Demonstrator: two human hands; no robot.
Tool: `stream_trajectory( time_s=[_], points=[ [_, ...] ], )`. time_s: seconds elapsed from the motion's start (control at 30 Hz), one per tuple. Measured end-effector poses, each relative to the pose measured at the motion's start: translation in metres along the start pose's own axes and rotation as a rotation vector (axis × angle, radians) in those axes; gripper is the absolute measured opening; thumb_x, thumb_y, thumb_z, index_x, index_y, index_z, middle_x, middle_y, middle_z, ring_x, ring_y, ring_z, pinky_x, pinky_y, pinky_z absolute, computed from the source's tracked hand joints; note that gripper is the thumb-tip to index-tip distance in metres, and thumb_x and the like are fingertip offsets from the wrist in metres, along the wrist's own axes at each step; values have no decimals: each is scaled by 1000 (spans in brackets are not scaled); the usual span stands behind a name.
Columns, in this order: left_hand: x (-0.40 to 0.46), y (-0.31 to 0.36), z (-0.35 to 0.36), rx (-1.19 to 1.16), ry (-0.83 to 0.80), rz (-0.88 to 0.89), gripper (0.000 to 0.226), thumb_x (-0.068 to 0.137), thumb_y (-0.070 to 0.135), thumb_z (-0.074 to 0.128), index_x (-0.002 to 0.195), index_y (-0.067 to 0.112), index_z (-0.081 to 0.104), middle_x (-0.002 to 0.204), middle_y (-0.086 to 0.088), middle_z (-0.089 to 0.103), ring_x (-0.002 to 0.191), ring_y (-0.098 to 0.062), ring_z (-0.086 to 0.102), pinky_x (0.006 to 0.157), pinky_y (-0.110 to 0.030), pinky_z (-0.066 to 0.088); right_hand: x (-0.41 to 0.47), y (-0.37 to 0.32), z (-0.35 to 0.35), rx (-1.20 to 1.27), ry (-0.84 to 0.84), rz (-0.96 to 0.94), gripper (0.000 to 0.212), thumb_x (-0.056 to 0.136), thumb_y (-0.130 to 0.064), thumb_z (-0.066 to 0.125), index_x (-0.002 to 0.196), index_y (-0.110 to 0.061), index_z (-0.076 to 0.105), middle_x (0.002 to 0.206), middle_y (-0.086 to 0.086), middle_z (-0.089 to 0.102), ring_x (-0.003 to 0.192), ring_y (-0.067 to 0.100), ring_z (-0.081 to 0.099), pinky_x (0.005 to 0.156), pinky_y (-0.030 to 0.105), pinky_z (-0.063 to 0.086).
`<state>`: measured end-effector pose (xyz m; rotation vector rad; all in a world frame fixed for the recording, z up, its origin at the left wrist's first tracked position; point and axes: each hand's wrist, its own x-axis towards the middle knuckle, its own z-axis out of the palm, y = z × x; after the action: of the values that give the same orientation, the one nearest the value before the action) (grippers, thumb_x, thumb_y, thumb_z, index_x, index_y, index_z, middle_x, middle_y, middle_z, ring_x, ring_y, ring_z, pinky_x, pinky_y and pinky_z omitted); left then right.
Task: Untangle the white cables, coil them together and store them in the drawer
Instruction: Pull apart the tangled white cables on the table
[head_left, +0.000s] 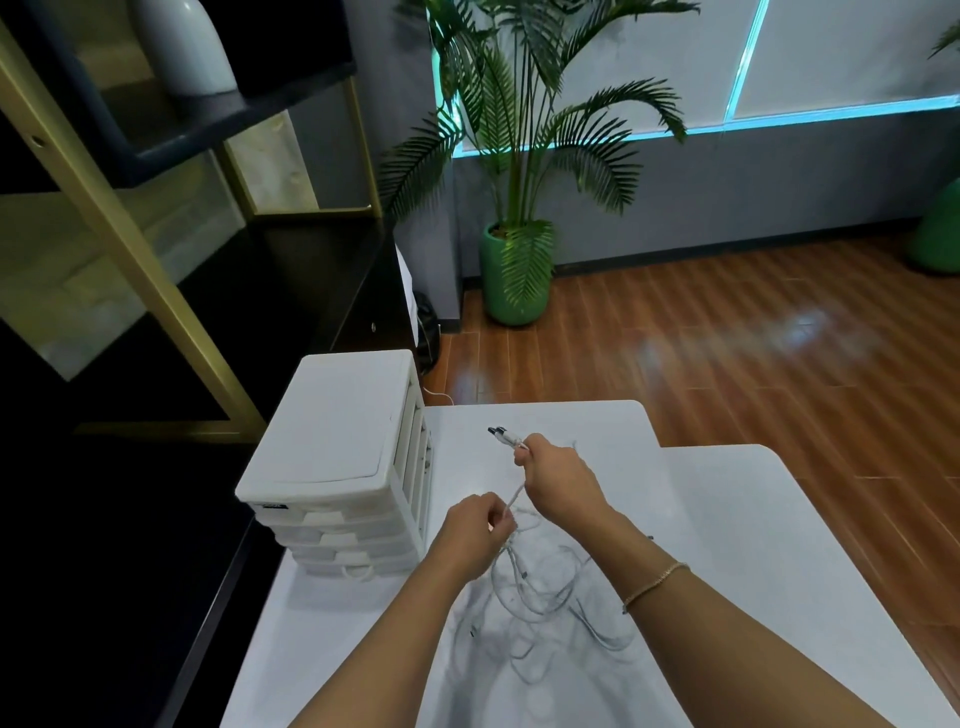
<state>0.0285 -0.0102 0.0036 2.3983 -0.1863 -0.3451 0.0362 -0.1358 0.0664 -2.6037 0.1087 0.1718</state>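
Note:
A tangle of white cables (540, 597) hangs and spreads in loops over the white table (727, 545). My right hand (558, 478) grips the cables near their ends, with the dark-tipped connectors (500, 434) sticking out to the left above the fist. My left hand (480, 525) pinches the same strands a little lower, and a short taut stretch runs between the two hands. The white plastic drawer unit (343, 457) stands at the table's left edge, its drawers shut as far as I can see.
A dark shelf with gold frame (130, 249) stands to the left of the table. A potted palm in a green pot (514, 270) is on the wooden floor beyond. The table's far edge (545, 404) lies just past my hands.

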Motion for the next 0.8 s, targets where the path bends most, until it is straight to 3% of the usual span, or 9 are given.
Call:
stream_trajectory(
  time_s=[0.23,0.4,0.5,0.57,0.73,0.8],
  points=[
    [-4,-9,3,-22,-90,-71,8,89,22,60,83,20,64,87,5,63,75,-8,55,62,-10,40,6,1,-5,140,37,74,25,101,-15,32,115,-9,52,101,15,63,79,23,51,63,31,40],
    [-4,-9,-1,-66,-80,-133,30,75,13,75,62,24,51,78,6,62,67,-3,53,51,-2,38,10,1,-14,273,98,100,30,103,-19,30,117,-8,54,96,12,60,74,19,52,56,27,39],
    [-4,-6,-2,-47,-84,-122,36,69,13,80,63,22,46,72,9,53,62,-1,47,48,-4,36,10,3,-17,337,149,129,30,103,-19,29,116,-8,54,92,8,56,64,12,48,50,23,36],
    [-4,-4,-1,-51,-101,-108,37,69,18,82,64,22,45,74,8,53,63,-4,47,50,-7,34,12,6,-17,353,179,141,30,103,-20,29,116,-8,54,91,8,55,69,17,50,51,23,37],
    [-5,-4,-3,-200,-89,-100,20,84,25,69,73,19,54,71,7,56,59,-6,49,46,-4,35,13,15,-19,365,198,164,31,103,-23,30,115,-7,54,90,9,57,76,21,53,55,25,40],
    [-5,-3,-5,-196,-72,-101,14,88,20,62,75,21,58,72,8,59,66,-8,52,52,-7,38,11,19,-20,368,190,179,32,103,-25,29,113,-7,53,90,9,57,77,21,53,57,27,41]
  ],
)
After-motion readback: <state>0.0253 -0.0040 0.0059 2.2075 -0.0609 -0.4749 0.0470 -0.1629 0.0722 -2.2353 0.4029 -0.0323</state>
